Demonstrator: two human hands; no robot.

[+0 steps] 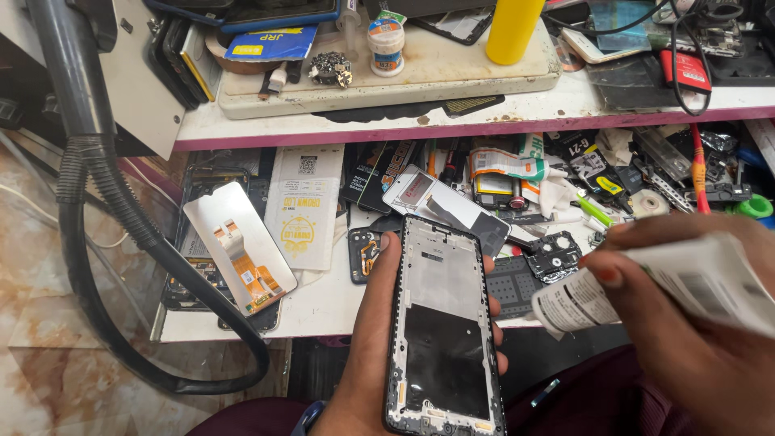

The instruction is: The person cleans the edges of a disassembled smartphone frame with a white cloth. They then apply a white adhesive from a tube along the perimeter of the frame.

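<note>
My left hand (365,347) holds an opened black phone frame (444,323) upright from behind, thumb on its left edge and fingertips on its right edge. The frame shows a grey metal plate above and a dark panel below. My right hand (686,331) grips a white squeeze tube (646,287) with small black print. The tube's end points left, close to the frame's right edge, without touching it.
A white lower shelf (323,303) carries a phone screen with an orange flex cable (240,246), packets, tools and loose parts. The upper bench has a yellow bottle (512,28) and a small jar (386,46). A grey hose (105,210) loops at left.
</note>
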